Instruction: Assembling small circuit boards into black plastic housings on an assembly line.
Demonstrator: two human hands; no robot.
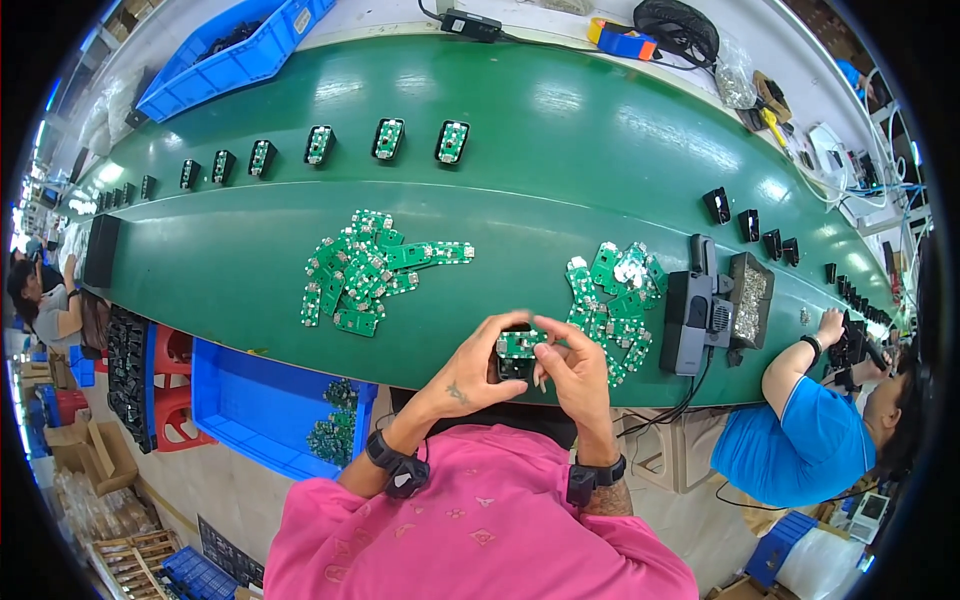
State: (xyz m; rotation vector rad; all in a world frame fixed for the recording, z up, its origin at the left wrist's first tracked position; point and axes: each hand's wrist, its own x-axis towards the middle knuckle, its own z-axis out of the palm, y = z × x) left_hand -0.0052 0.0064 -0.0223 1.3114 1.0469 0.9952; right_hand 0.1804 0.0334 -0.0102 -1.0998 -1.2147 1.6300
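Observation:
Close in front of me, at the bench's near edge, my left hand (468, 368) is wrapped round a small black plastic housing (513, 369). A green circuit board (516, 345) lies at the housing's upper end, and the fingers of my right hand (574, 372) pinch its right end. How far the board sits inside the housing is hidden by my fingers. Loose green circuit boards make one pile (365, 262) to the left of my hands and a second pile (612, 318) just to the right. Along the bench's far side stand several black housings with boards in them (388, 139).
A charger-like black device (686, 322) and a dark tray of small metal parts (750, 300) stand right of the second pile. Empty-looking black housings (748, 226) line the right. Below the bench's left edge is a blue bin (250, 410). A co-worker in blue (815, 440) sits at right.

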